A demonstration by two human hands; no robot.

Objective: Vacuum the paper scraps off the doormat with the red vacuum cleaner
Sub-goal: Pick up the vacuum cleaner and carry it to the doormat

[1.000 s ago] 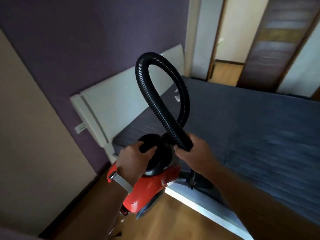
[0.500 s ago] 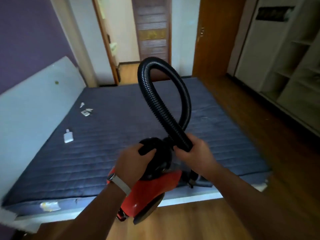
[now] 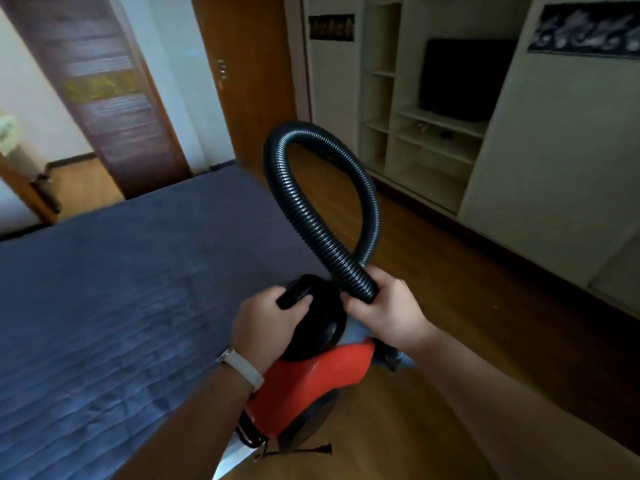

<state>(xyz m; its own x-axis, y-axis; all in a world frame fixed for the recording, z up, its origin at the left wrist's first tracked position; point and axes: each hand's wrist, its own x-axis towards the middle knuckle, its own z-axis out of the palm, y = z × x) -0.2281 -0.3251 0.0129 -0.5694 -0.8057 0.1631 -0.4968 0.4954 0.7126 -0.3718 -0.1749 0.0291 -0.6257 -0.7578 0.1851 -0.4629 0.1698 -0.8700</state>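
Head view: the red vacuum cleaner (image 3: 311, 379) is held up just beside the bed (image 3: 121, 289) corner, its handle (image 3: 294, 296) gripped by the left hand (image 3: 266, 323). The looped hose (image 3: 311, 220) is clasped by the right hand (image 3: 388, 310), likely to stop it dangling. No doormat is seen.

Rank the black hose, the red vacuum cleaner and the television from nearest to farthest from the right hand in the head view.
1. The black hose: gripped in the right hand itself.
2. The red vacuum cleaner: just below and left of that hand.
3. The television: far across the room, on the shelf unit at upper right.
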